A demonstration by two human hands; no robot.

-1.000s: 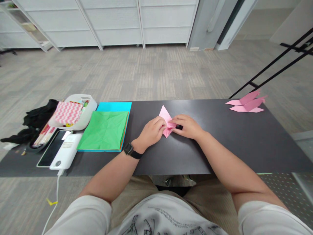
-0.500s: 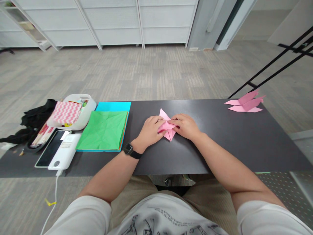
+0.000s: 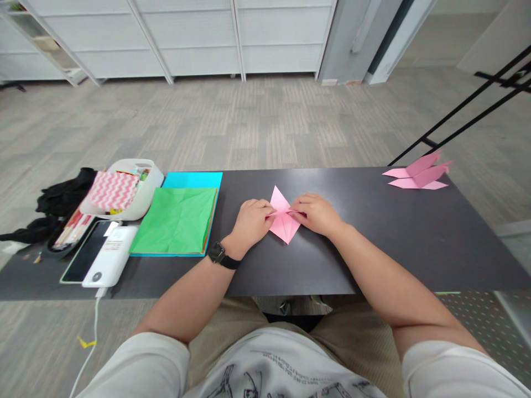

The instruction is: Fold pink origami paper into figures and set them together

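A pink origami paper (image 3: 285,225) lies on the dark table between my hands, folded into a diamond with one point facing away and one facing me. A narrow raised ridge crosses its middle. My left hand (image 3: 254,220), with a black watch on the wrist, pinches the ridge's left end. The right end is pinched by my right hand (image 3: 314,211). My fingertips cover both ends of the ridge. Two pink folded paper birds (image 3: 421,172) rest at the table's far right corner.
Left of my hands lies a stack of green paper (image 3: 176,221) over blue sheets (image 3: 194,179). Farther left are a white basket (image 3: 152,190), a phone (image 3: 87,254), a white power bank (image 3: 108,260) with a cable, and black cloth (image 3: 68,190). Black metal bars (image 3: 464,108) stand beyond the right corner.
The raised flap across the paper's middle has become a narrow ridge, showing more of the near half. My fingers have drawn outward from its centre to both ends.
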